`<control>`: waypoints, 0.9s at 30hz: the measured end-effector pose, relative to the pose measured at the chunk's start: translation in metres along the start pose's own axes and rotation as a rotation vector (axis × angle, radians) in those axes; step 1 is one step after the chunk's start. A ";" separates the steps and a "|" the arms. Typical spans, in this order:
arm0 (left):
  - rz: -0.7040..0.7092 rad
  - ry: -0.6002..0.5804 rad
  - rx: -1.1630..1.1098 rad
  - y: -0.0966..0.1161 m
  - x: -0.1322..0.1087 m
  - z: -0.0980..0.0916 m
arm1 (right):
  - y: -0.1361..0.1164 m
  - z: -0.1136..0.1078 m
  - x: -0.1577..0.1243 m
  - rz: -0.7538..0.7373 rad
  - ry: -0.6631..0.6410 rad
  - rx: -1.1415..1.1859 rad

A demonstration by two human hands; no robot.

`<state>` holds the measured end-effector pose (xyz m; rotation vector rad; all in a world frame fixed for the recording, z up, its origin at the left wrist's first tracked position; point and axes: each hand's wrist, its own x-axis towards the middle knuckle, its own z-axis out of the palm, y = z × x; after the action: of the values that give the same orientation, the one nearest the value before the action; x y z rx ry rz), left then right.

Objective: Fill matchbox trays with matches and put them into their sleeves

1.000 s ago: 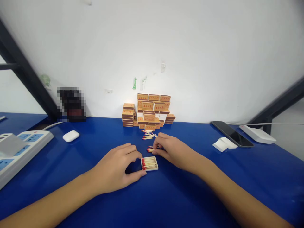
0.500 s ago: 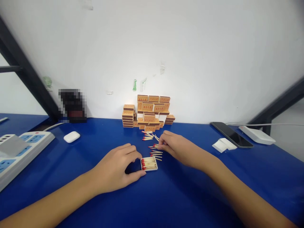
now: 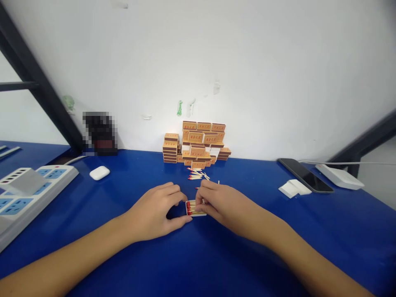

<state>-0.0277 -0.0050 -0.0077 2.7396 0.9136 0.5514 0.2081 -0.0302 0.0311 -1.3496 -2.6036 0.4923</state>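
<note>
A white inner matchbox tray [image 3: 201, 215] lies on the blue table, filled with red-headed matches [image 3: 192, 208]. My left hand [image 3: 156, 212] steadies its left end, thumb at the near corner and index finger at the far one. Over the right part of the tray, my right hand [image 3: 213, 200] is closed in a pinch, with the pale end of a match just showing at the fingers. The hand hides much of the tray and the tabletop behind it. Beyond, loose matches [image 3: 195, 175] lie scattered in a small pile.
Stacked orange matchboxes [image 3: 195, 137] stand against the white wall. To the left are a white earbud case [image 3: 99, 173] and a power strip [image 3: 58, 181]. On the right lie a phone [image 3: 306, 175], folded white paper [image 3: 293, 188] and a white box-shaped device [image 3: 340, 176].
My right hand has moved from the loose matches down toward me and over the tray. The left hand stays at the tray's left end. The camera view has shifted slightly.
</note>
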 end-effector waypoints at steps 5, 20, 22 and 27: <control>0.002 -0.009 0.005 -0.001 0.000 -0.001 | 0.004 0.002 0.002 -0.010 0.016 -0.077; 0.026 0.034 -0.021 0.000 0.000 -0.001 | 0.022 0.002 0.002 0.014 0.167 -0.070; 0.034 0.055 -0.044 0.001 -0.001 -0.002 | 0.033 0.003 0.005 0.078 0.237 -0.116; 0.004 0.116 -0.097 -0.001 -0.001 -0.005 | 0.045 0.002 0.010 0.057 0.230 -0.007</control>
<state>-0.0313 -0.0042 -0.0037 2.6471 0.8828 0.7422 0.2363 0.0013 0.0129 -1.3954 -2.3899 0.3151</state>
